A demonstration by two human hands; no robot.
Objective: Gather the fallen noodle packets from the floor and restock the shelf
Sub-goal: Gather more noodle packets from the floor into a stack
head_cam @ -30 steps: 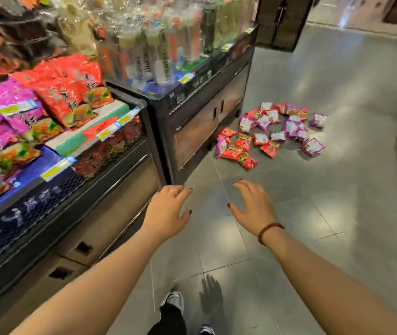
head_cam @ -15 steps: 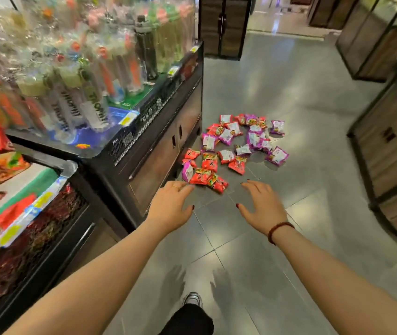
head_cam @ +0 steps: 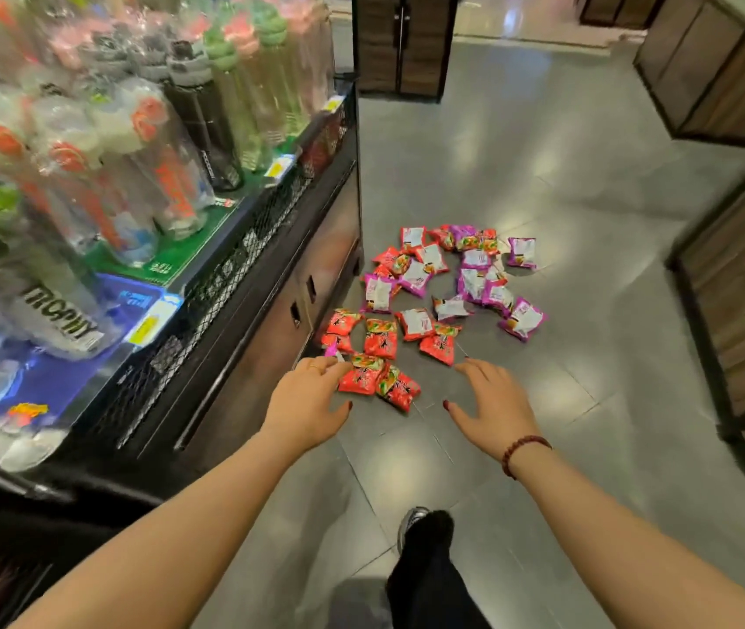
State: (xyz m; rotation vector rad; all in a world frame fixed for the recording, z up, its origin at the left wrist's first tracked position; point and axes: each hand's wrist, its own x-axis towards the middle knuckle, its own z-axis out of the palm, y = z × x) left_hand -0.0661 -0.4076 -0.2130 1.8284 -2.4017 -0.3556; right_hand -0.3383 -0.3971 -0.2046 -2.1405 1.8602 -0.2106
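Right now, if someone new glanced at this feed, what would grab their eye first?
The scatter of glossy red and purple noodle packets on the grey tiled floor, beside the black mesh-fronted shelf unit. Next, the left hand and right hand, both empty with fingers spread, reaching toward the nearest packets.

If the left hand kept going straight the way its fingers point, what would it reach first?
Most likely the nearest red noodle packet, which lies just past the left hand at the pile's near edge. The fingertips overlap it in the picture, but the hand's height above the floor is unclear.
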